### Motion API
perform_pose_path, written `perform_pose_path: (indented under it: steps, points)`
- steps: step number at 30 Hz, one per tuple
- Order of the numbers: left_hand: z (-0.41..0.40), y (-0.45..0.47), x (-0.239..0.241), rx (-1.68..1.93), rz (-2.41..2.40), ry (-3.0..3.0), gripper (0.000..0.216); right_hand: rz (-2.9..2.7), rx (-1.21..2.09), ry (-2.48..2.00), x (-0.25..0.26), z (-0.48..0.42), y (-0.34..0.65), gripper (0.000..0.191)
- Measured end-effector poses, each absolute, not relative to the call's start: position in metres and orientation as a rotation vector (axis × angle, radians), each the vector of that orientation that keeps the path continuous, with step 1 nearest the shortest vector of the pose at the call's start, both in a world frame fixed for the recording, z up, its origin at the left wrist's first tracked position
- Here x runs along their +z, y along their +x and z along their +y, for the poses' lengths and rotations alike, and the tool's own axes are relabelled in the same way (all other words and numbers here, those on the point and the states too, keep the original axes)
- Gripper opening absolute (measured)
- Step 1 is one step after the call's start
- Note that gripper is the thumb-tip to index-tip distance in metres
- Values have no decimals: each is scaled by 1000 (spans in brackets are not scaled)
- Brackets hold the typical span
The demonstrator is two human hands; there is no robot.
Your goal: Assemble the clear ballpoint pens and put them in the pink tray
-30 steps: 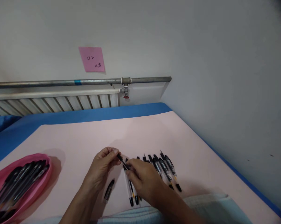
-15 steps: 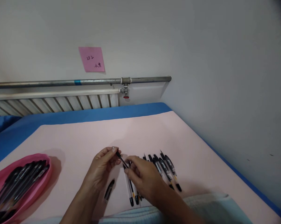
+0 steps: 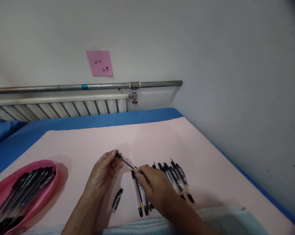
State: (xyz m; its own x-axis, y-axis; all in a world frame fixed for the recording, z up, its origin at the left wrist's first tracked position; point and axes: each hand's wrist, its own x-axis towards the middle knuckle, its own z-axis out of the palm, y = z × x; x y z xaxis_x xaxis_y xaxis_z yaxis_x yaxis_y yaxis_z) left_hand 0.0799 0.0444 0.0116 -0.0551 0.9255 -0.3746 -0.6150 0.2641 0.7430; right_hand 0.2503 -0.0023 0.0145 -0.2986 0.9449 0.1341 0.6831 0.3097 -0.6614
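A slim black-and-clear pen (image 3: 126, 162) slants between my two hands above the pink surface. My left hand (image 3: 105, 169) pinches its black end between thumb and fingertips. Its other end, with a bit of yellow showing, disappears into the closed fingers of my right hand (image 3: 153, 184). Below my left hand lies a loose black pen cap (image 3: 117, 200). Several pens (image 3: 139, 195) lie under and beside my right hand, which partly covers them. More pens and caps (image 3: 177, 178) are spread to its right, some with bare tips pointing away.
At the left a pink basket (image 3: 54, 182) holds several black pens (image 3: 27, 192). The pink sheet (image 3: 88, 143) lies over a blue surface (image 3: 98, 120). Behind are a radiator (image 3: 64, 109), a pipe (image 3: 103, 86) and a wall; light blue cloth (image 3: 137, 226) is at the near edge.
My hands have drawn slightly apart, and more of the pen's length shows between them. My left hand has shifted a little left and up. The whole view has shifted slightly.
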Motion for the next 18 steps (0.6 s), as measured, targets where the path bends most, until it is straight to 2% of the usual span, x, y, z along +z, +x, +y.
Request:
perform_pose_path:
  steps: [7, 11, 18]
  points:
    - [45, 77, 11, 1343, 999, 394, 5, -2020, 651, -1474, 12, -2, 250, 8]
    - [44, 79, 13, 1319, 997, 417, 4, -2056, 626, -1436, 12, -2, 251, 20]
    - [44, 78, 13, 1323, 1008, 422, 3, -2033, 636, -1478, 13, -3, 250, 7]
